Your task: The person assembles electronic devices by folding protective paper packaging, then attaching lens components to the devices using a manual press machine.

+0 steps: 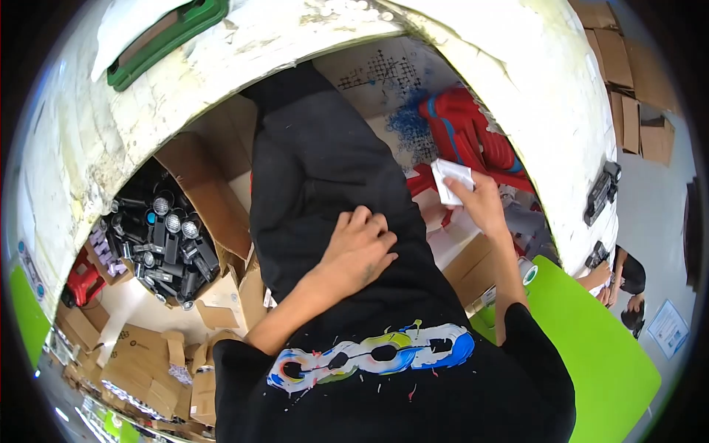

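My right hand (pixel 484 207) grips a small flat white packet (pixel 450 181), thumb on its near face. Whether it is a carton or a stack of folded paper I cannot make out. The packet is held up beside my right leg, in front of a red plastic thing with blue bands (pixel 473 133). My left hand (pixel 358 247) rests on the lap of my black trousers (pixel 325 155). Its fingers are bent and a little apart, and nothing shows in them.
Left of my legs, an open carton (pixel 210 199) holds several black flashlights (pixel 166 236). A white work surface (pixel 517 44) curves across the front, bearing a green tray (pixel 166 44) and a black device (pixel 603 193). A lime-green board (pixel 591 347) lies right; another person's arm (pixel 597 275) shows beyond.
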The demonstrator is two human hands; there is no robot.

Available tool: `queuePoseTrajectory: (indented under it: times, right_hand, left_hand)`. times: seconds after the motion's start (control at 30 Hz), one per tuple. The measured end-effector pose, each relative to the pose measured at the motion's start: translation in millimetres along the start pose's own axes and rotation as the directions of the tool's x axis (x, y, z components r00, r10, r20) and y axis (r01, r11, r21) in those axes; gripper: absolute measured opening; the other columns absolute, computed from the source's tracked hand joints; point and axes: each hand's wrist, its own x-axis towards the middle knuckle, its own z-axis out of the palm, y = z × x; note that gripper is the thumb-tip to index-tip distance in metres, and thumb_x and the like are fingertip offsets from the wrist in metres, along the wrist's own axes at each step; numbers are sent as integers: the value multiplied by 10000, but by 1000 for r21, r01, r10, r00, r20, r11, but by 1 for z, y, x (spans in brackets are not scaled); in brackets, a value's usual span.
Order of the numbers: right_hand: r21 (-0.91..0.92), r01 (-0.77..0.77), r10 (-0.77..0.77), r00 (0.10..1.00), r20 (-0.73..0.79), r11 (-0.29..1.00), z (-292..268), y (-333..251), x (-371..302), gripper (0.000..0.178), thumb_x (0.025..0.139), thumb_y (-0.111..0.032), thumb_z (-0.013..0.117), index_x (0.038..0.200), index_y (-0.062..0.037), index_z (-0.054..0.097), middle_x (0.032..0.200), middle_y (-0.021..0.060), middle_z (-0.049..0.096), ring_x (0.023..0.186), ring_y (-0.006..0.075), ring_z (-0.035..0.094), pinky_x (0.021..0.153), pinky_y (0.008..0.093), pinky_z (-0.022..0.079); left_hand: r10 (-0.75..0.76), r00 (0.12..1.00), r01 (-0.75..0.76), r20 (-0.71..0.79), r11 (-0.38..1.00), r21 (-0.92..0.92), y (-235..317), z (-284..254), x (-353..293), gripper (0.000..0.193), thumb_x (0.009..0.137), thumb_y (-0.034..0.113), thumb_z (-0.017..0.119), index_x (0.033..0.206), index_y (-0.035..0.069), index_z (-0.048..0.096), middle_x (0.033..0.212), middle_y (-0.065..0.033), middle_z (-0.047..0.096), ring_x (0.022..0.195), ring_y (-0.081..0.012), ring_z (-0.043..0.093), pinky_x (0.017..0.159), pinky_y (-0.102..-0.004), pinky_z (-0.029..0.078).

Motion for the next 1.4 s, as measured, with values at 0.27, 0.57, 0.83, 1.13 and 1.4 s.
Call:
queuePoseTrajectory:
  times: [0.27, 0.57, 0.83, 1.13, 1.4]
  right_hand:
    - [176, -491, 297, 734, 611, 853, -5, 27, -35, 271, 902, -201, 721, 1099, -19, 688, 765, 8, 678, 563, 65, 600, 432, 207, 425]
    - [-23, -276, 249, 823, 510, 961, 11, 12, -44, 271, 913, -233, 716, 1106, -42, 713, 748, -17, 652, 557, 53, 533, 470, 236, 406]
    - [-445, 726, -536, 688, 489, 525, 27, 0, -70, 556, 765, -87, 703, 1304, -195, 625, 877, 44, 542, 691, 207, 653, 632, 372, 547]
    - [-603, 591, -603, 768, 218, 535, 68, 12, -71, 325, 747, -56, 665, 1062, -117, 716, 903, 44, 511, 662, 205, 624, 543, 372, 531]
    - [-403, 495, -497, 861, 108, 769, 76, 4, -81, 227, 777, -8, 710, 998, 2, 660, 1025, 127, 557, 805, 291, 635, 674, 360, 551]
  left_hand:
    - [330, 886, 1, 327, 703, -711, 39, -21, 9, 169, 947, 202, 611, 930, 35, 624, 836, -167, 645, 884, -385, 632, 736, -444, 493]
    - [-289, 945, 269, 154, 953, 139, 1, -5, 22, 348, 862, 391, 707, 797, 55, 646, 668, -157, 656, 654, -352, 674, 571, -444, 530]
    - [-262, 964, 257, 48, 962, 92, -13, 4, 17, 179, 778, 145, 710, 856, 7, 628, 758, -162, 673, 690, -345, 680, 616, -436, 539]
    - [-236, 966, 172, -107, 893, -415, 1, 9, 28, 133, 790, 91, 668, 812, -7, 582, 706, -178, 629, 620, -348, 644, 588, -397, 503]
    - [-213, 974, 154, -74, 868, -473, 2, 18, 29, 157, 801, 99, 639, 814, -23, 542, 708, -192, 619, 622, -372, 615, 591, -420, 486]
